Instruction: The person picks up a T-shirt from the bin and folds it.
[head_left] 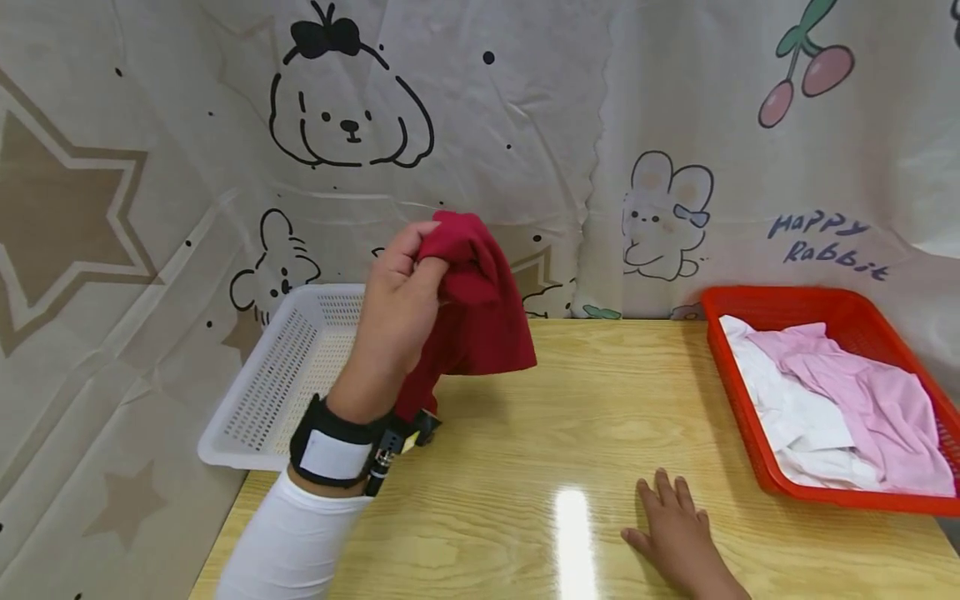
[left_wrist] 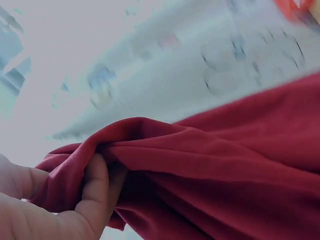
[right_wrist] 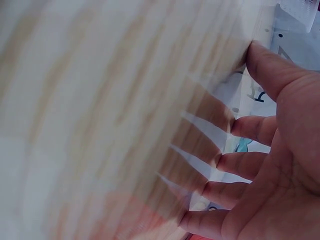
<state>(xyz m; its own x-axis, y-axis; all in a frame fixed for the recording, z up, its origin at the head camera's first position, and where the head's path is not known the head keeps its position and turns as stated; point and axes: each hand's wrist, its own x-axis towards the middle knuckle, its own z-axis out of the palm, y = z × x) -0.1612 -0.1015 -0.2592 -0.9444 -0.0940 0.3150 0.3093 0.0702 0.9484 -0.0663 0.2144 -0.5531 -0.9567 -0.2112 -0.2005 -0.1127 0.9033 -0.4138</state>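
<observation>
A dark red cloth (head_left: 480, 317) hangs in folds from my left hand (head_left: 401, 300), which pinches its upper edge between thumb and fingers above the table. In the left wrist view, the red cloth (left_wrist: 215, 160) bunches round the curled fingers of that hand (left_wrist: 65, 200). What kind of garment it is, I cannot tell. My right hand (head_left: 678, 533) rests on the wooden table (head_left: 525, 450) with its fingers spread. Seen from the right wrist, the fingertips of this hand (right_wrist: 270, 165) touch the tabletop and hold nothing.
Behind the left arm stands a white perforated basket (head_left: 258, 408). At the right, a red basket (head_left: 750, 433) contains a white cloth (head_left: 795, 417) and a pink cloth (head_left: 885, 400). A curtain with cartoon drawings (head_left: 480, 108) hangs along the table's back and left side.
</observation>
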